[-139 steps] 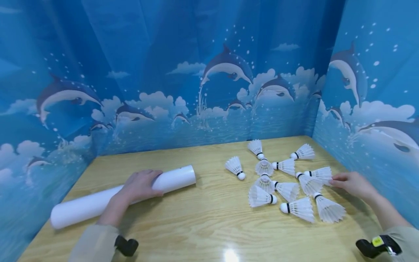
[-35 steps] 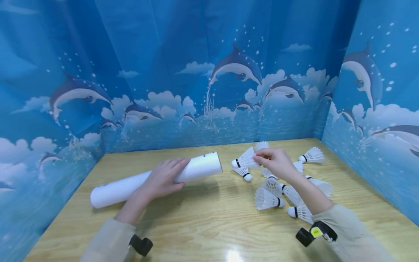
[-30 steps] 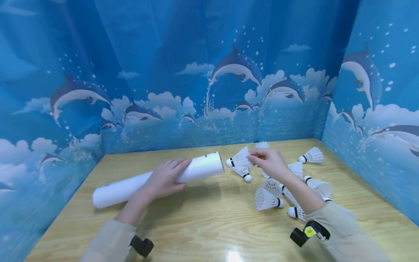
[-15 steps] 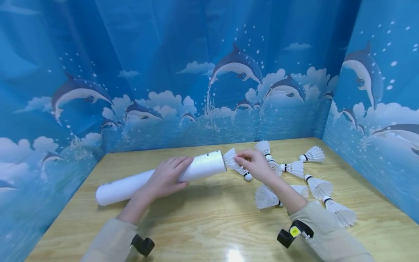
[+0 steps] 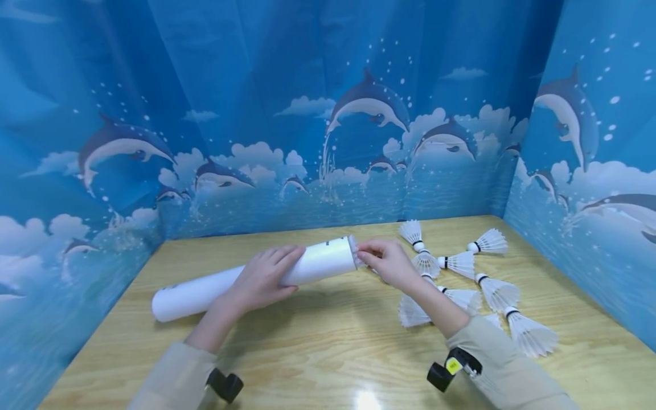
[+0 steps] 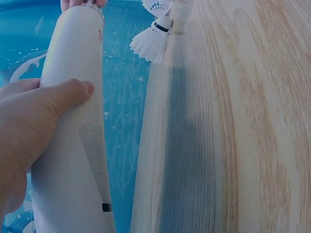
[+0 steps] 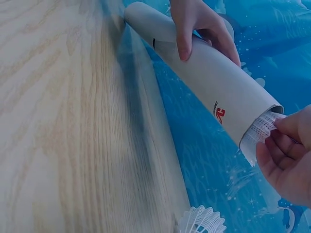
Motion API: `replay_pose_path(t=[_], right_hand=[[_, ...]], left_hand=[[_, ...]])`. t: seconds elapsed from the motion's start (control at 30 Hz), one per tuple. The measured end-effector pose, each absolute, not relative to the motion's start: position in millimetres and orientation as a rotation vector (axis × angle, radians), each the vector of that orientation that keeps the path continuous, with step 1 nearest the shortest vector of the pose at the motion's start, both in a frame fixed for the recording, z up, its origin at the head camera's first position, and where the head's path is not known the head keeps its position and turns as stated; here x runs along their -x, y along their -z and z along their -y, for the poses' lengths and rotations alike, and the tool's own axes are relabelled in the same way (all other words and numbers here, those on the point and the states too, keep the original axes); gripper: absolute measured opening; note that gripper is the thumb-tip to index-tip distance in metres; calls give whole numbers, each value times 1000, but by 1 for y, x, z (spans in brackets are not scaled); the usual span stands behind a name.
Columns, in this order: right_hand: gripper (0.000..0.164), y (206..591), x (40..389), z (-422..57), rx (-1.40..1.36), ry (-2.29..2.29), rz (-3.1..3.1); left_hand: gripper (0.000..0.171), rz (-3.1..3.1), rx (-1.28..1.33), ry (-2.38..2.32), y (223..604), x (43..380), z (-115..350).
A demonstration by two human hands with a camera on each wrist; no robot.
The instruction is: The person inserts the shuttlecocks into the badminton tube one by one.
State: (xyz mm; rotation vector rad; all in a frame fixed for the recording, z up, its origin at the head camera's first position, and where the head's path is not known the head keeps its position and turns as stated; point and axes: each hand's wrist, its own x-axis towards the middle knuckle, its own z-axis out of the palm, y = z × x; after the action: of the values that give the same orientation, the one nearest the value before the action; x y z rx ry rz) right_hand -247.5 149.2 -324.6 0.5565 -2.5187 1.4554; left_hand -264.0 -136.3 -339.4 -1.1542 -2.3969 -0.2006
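Note:
My left hand (image 5: 263,279) grips a long white shuttlecock tube (image 5: 328,259) around its middle, thumb on the near side. The tube slants across the table, its open end to the right and raised over a shadow. At that mouth, my right hand (image 5: 389,265) pinches the skirt edge of a white shuttlecock (image 7: 262,127) between thumb and fingertips. Most of this shuttlecock is inside the tube; its cork is hidden, and only the skirt's rim sticks out. A red logo (image 7: 220,115) shows on the tube in the right wrist view.
Several white shuttlecocks with black bands, one of them a shuttlecock (image 5: 499,293) near the right side, lie scattered on the wooden table (image 5: 307,364). Another shuttlecock (image 5: 489,242) lies apart at the back right. A blue dolphin-print curtain (image 5: 256,114) borders the table's back and right.
The right hand has carried a shuttlecock from the right-hand group leftward and slid it cork first into the tube's mouth. The left hand has shifted the tube rightward and lifted its open end.

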Motion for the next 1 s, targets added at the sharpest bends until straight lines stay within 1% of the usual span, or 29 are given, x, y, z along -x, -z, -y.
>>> replay_pose_path(t=[0.2, 0.47, 0.63, 1.0], right_hand=[[14, 325, 243, -145, -590, -1489, 2493], [16, 330, 245, -136, -387, -1646, 2406], [17, 334, 246, -132, -336, -1735, 2350], [19, 335, 247, -134, -385, -1771, 2400]], left_hand=[[80, 2388, 1159, 210, 340, 263, 137], [81, 2383, 1145, 216, 339, 263, 137], [81, 2384, 1153, 209, 339, 263, 137], [80, 2370, 1173, 205, 341, 264, 138]])
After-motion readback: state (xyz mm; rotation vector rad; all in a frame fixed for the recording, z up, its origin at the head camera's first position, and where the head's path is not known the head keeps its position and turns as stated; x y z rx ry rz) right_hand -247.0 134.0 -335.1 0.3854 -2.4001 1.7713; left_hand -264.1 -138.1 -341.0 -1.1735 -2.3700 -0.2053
